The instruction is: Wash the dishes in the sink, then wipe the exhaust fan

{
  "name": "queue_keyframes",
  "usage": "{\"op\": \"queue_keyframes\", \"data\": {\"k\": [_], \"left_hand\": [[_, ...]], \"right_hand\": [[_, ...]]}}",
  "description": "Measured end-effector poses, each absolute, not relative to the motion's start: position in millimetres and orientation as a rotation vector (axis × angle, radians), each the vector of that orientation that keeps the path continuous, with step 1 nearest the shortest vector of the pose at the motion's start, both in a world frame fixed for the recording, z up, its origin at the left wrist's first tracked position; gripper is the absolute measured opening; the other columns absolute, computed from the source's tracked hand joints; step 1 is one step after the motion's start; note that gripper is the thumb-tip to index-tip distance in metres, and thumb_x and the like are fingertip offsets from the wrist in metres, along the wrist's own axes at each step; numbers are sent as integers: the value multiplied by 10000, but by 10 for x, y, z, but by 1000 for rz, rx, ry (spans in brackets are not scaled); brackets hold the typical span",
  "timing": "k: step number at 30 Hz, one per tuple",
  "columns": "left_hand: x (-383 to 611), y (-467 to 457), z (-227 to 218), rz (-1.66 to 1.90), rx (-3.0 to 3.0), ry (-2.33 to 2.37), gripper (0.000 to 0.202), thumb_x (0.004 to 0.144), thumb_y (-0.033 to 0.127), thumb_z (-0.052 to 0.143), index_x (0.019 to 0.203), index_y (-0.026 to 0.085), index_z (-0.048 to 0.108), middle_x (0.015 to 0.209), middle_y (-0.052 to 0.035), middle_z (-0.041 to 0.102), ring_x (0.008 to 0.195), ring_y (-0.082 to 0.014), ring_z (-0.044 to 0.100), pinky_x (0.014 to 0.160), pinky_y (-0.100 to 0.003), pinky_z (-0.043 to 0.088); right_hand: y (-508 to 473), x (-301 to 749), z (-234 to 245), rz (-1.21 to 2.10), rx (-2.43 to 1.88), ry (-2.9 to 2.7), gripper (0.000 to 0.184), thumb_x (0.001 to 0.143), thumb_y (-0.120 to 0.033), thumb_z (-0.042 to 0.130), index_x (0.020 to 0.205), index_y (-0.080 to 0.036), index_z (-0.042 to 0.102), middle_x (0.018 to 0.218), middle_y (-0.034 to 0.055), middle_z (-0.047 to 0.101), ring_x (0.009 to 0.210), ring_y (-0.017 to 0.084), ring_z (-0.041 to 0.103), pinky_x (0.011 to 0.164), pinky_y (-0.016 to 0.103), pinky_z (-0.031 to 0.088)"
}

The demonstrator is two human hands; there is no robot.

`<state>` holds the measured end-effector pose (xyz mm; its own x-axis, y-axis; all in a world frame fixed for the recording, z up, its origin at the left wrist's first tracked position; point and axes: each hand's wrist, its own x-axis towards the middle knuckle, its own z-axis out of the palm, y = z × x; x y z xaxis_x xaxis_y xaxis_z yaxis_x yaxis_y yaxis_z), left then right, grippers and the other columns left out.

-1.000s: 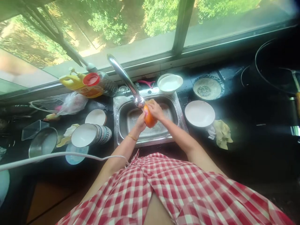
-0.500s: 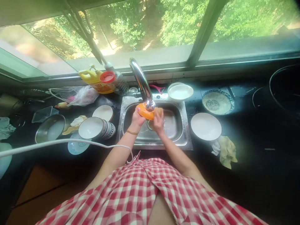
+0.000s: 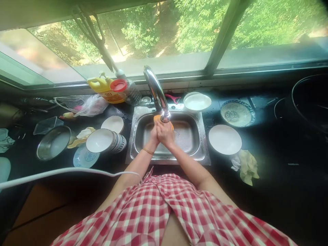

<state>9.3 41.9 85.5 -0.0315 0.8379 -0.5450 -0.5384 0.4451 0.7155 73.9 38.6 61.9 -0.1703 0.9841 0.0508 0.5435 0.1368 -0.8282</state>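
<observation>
Under the spout of the chrome faucet (image 3: 155, 85), an orange bowl-like dish (image 3: 157, 118) is held over the steel sink (image 3: 188, 128). Most of it is hidden by my hands and the spout. My left hand (image 3: 153, 136) grips the dish from the left, its fingers partly covered. Across the dish, touching my left hand, lies my right hand (image 3: 166, 134), its fingers curled and slightly blurred. Whatever may be under the right fingers is out of sight.
Left of the sink are stacked bowls (image 3: 99, 140), a blue-white plate (image 3: 85, 156) and a metal basin (image 3: 54, 143). Right of it lie a white plate (image 3: 224, 139), a patterned bowl (image 3: 237, 113) and a crumpled cloth (image 3: 249, 167). A white cable (image 3: 77, 170) crosses at left.
My right hand has moved left across the orange dish, up against my left hand. My left hand has shifted slightly right, and the dish is now more covered. The white cable hangs lower.
</observation>
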Motion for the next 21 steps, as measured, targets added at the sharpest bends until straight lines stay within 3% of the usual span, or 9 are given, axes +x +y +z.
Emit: {"op": "queue_keyframes", "data": {"k": [2,4,7,9,11,16,21], "left_hand": [[-11,441,905,1148,332,1136,548,1052,403,242,1413,106,526,1360,-165,634,1284,-245,586,1113,-419,465],[-108,389,952,1145,384,1114,531,1033,449,332,1428,149,522,1376,-133,630,1315,-255,563,1120,-435,458],[-231,219,999,1001,417,1080,482,1005,473,434,1371,201,589,1325,-99,666,1295,-272,579,1095,-438,473],[-289,122,996,835,411,1058,416,977,443,522,1276,189,660,1241,-107,706,1219,-278,628,1049,-416,499],[-307,84,953,718,421,1026,356,930,397,626,1185,160,704,1155,-117,733,1117,-267,673,994,-380,519],[-179,169,739,831,410,1065,312,840,318,746,1068,107,719,982,-84,757,881,-177,693,875,-284,526],[-116,148,658,931,307,1122,234,889,269,678,1053,107,714,920,-69,756,900,-182,697,919,-297,515]], "right_hand": [[125,828,469,866,-1552,-1630,445,959,-318,402,1327,-207,625,1542,105,416,1508,284,224,1209,503,249],[77,1030,332,953,-1637,-1406,490,975,-332,338,1368,-183,589,1563,111,391,1511,248,223,1208,479,265],[368,1440,204,1187,-1659,-1244,520,997,-357,263,1344,-172,603,1426,115,560,1379,216,449,1141,426,375],[630,1656,202,1344,-1572,-1270,489,988,-373,314,1248,-160,670,1304,107,655,1237,217,575,1079,395,437],[807,1734,284,1420,-1469,-1365,425,962,-370,401,1144,-166,727,1253,88,688,1175,217,612,1065,377,444],[720,1356,683,1173,-1276,-1932,279,922,-325,534,974,-247,797,1198,30,713,1157,216,599,1059,345,424],[741,1170,669,1092,-1258,-1968,321,932,-401,535,1002,-225,794,1155,66,721,1135,245,610,1014,356,455]]}}
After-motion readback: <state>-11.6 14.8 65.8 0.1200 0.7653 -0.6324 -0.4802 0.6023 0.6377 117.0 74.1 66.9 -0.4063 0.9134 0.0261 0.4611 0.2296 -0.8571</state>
